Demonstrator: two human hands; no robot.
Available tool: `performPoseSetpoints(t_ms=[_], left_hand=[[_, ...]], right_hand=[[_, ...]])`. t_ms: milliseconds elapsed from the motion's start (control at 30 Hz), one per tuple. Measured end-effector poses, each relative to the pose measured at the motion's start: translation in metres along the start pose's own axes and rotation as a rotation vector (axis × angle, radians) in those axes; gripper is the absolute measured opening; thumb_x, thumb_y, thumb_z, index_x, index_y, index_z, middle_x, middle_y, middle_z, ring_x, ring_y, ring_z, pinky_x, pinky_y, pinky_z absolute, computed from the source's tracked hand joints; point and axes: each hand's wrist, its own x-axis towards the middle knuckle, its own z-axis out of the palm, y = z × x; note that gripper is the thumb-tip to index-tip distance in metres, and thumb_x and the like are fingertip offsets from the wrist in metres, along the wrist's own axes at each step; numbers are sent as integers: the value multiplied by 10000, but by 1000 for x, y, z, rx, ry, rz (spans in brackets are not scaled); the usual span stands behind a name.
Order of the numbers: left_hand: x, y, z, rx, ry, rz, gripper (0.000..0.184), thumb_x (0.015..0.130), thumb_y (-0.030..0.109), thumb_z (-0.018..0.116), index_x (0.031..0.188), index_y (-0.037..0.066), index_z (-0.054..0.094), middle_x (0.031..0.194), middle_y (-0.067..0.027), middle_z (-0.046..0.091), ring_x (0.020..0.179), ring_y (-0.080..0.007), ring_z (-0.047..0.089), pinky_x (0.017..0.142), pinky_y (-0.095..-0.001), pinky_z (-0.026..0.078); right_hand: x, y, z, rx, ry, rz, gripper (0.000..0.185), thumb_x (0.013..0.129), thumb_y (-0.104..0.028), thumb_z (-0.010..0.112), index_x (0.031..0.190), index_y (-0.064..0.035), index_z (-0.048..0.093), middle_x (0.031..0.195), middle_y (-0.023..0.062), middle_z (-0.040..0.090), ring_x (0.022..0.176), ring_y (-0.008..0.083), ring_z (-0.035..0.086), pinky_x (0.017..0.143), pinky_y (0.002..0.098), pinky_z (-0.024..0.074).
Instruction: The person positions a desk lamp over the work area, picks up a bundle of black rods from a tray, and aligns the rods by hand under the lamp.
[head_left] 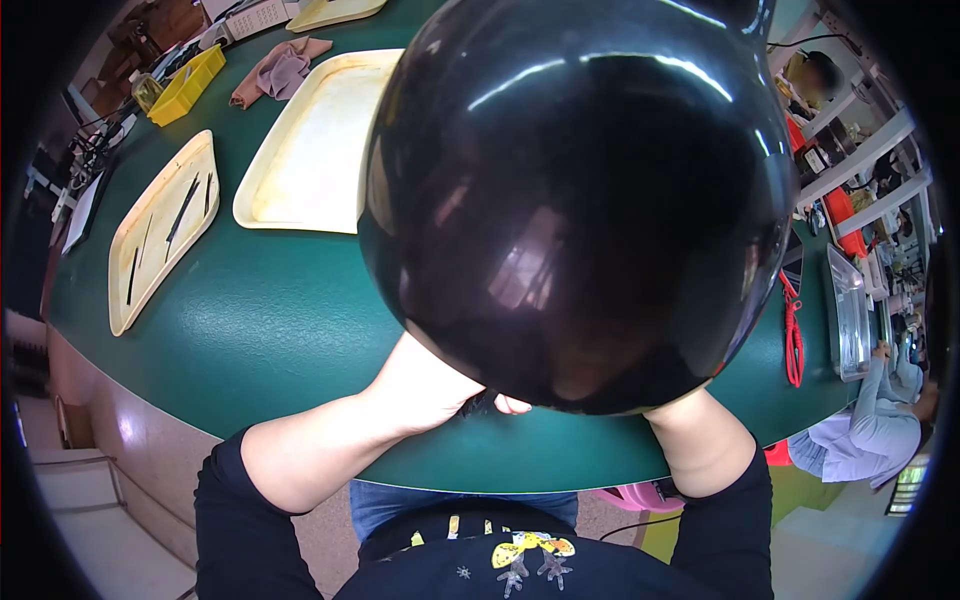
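A large, glossy, rounded black balloon-like thing point(600, 230) fills the upper middle of the head view. A narrower curved part of it rises at its top right. My left hand point(428, 385) is at its lower left edge, curled in, with a small dark piece point(475, 405) at the fingers. One fingertip point(512, 404) shows just under the black surface; I cannot tell which hand it belongs to. My right hand point(678, 402) goes behind the lower right edge, with only the wrist side showing and its fingers hidden.
On the green table point(270, 310), a large cream tray point(300, 150) stands beside a smaller tray point(150, 270) with several thin black pieces. Beyond are a cloth point(280, 72) and a yellow bin point(187, 85). Right: a red cord point(793, 340), a clear container point(848, 310), another person point(870, 430).
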Motion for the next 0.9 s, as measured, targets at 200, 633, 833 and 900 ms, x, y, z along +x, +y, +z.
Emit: performPoseSetpoints(t_ms=[200,633,833,900], left_hand=[[-1,-5,-1,32,-1,82,42,777,-52,593,782,-18,618,665,-81,625,606,-150,619,553,-256,513],[-14,-32,-8,50,-41,289,229,927,216,511,864,-4,506,569,-20,456,423,-80,370,417,-219,346],[-2,-28,7,482,-152,308,134,841,99,610,736,16,608,703,-81,619,680,-183,583,719,-297,459],[0,-26,9,548,-226,377,102,819,77,636,731,31,614,723,-75,645,713,-201,602,715,-302,466]], right_hand=[[-21,7,29,323,257,446,347,743,111,425,1076,98,518,888,141,610,722,193,605,643,296,493],[5,-9,16,1210,96,864,133,982,-175,406,948,-55,455,735,16,488,596,102,511,551,234,441],[2,5,22,223,-285,383,169,780,-183,655,816,-42,568,667,86,571,562,180,548,538,311,434],[7,2,15,79,-185,323,223,715,-243,694,713,-57,570,651,119,593,574,263,584,520,349,443]])
